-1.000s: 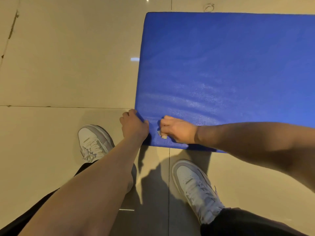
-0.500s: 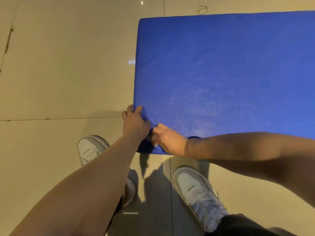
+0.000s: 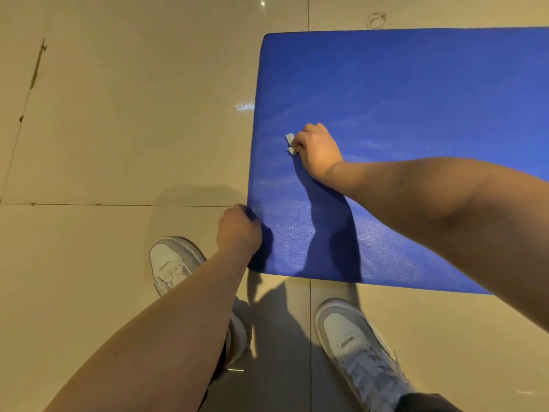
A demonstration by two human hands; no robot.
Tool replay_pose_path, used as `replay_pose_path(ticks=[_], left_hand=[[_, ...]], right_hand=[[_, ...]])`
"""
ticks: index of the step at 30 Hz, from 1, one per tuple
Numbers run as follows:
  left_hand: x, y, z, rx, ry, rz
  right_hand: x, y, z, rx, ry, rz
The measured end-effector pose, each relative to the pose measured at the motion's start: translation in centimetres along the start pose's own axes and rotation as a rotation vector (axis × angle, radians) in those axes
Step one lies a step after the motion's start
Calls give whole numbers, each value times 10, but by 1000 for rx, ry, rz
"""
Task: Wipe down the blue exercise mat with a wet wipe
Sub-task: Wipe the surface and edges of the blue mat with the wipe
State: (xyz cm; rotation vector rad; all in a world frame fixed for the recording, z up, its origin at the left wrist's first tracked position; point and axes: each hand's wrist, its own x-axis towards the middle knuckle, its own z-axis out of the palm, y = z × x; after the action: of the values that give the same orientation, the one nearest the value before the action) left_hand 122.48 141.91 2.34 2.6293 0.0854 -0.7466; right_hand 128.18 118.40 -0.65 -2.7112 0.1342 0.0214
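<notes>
The blue exercise mat [image 3: 416, 99] lies flat on the tiled floor and fills the upper right of the head view. My right hand [image 3: 318, 150] rests on the mat near its left edge, fingers curled round a small white wet wipe [image 3: 290, 143] that sticks out at the fingertips. My left hand [image 3: 239, 230] grips the mat's left edge close to the near corner. A shiny damp patch shows on the mat near that corner.
Beige glossy floor tiles [image 3: 118, 114] surround the mat. My two white sneakers, the left sneaker [image 3: 170, 263] and the right sneaker [image 3: 353, 340], stand just below the mat's near edge. A faint ring mark [image 3: 375, 19] sits on the floor beyond the mat's far edge.
My right hand has moved with the wipe from the near corner up across the mat, away from me. My left hand stays gripping the mat's left edge.
</notes>
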Motion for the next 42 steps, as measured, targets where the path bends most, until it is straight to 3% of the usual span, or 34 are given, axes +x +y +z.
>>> replay_pose_path(ticks=[8,16,20,28,31,33,38,42], left_hand=[[18,-26,-9,-159,-52,-61],[20,-43,-1,-281,-76,-142],[25,-46,-4,-307,-93,-137],[48,-16,-4,-411,-35,-94],[57,-1,-7,-410,-12,-75],[61,6,-7,-400,-11,-71],[53,14,-15,-286,25,-43],[33,26,-23,-336,64,-32]], right_hand=[[34,-69,30,66,-136,-161],[-43,-82,59,260,-366,-660],[-32,-76,62,233,-396,-777],[83,-63,30,-89,-214,-350],[107,-61,21,-122,-130,-132],[102,-63,24,-105,-134,-112],[34,-81,42,302,-320,-143],[3,-91,22,736,-272,167]])
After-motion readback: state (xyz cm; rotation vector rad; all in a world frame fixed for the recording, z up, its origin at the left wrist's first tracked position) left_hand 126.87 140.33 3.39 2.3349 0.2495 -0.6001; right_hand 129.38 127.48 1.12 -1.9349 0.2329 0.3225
